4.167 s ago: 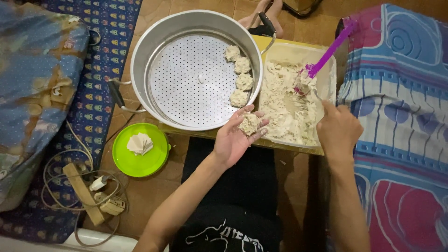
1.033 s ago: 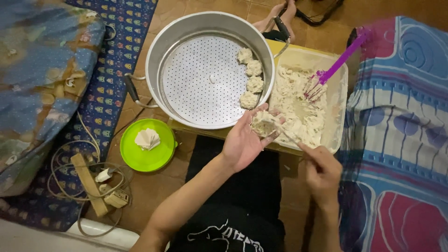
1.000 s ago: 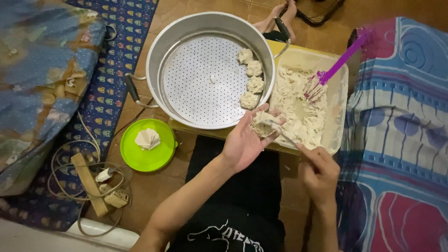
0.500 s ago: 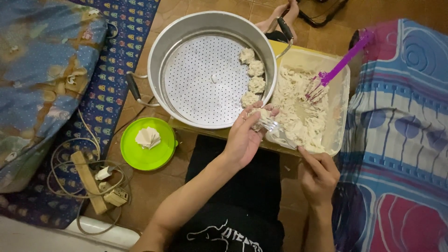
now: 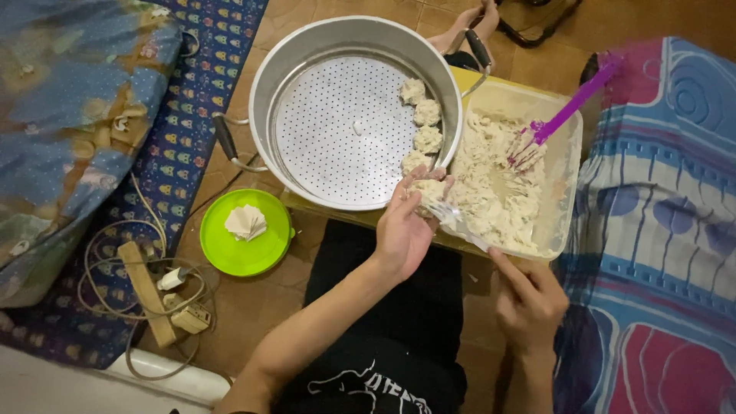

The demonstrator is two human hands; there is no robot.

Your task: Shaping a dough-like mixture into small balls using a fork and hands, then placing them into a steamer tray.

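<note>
A person seated on the floor fills a dumpling over a steamer pot and a tub of pale filling.

At centre frame the left hand (image 5: 404, 230) has a half-open, cupped grip around a pale dumpling (image 5: 428, 189), held at the lower right rim of the steamer pot (image 5: 307, 46). The right hand (image 5: 527, 297), lower right, is closed on a clear fork (image 5: 454, 221) whose tines touch the dumpling. Four finished dumplings (image 5: 423, 126) line the right side of the pot's perforated tray. Just right, a clear tub (image 5: 563, 195) holds the filling (image 5: 491, 192) and a purple whisk (image 5: 563, 115). Lower left of the pot, a green plate (image 5: 230, 257) carries folded wrappers (image 5: 245, 222); cables (image 5: 165, 287) lie further left.
</note>
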